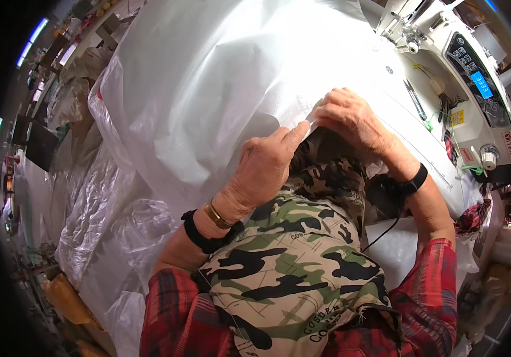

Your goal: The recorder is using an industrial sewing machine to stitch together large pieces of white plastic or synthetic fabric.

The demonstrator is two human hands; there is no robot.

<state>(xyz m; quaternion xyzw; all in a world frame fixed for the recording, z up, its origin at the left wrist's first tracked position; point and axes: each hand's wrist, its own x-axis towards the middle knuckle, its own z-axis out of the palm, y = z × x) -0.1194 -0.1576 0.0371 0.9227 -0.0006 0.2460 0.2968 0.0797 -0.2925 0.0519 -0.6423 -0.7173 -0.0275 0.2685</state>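
A large white sheet [196, 101], smooth and slightly shiny, spreads in front of me and hangs over toward the left. My left hand [267, 160] is closed, its thumb and forefinger pinching the sheet's near edge. Just to the right, my right hand [350, 122] has its fingers curled over the same edge, close to the left fingertips. The underside of the right fingers is hidden, but the edge runs into them. Both hands are held above my lap, over a camouflage apron [291, 250].
A white sewing machine [499, 128] with a lit blue display stands at the right. Dark tweezers [414, 98] lie on its bed beside some loose thread. Crumpled clear plastic [89, 208] hangs at the left. A dark cord [383, 235] runs beside my right arm.
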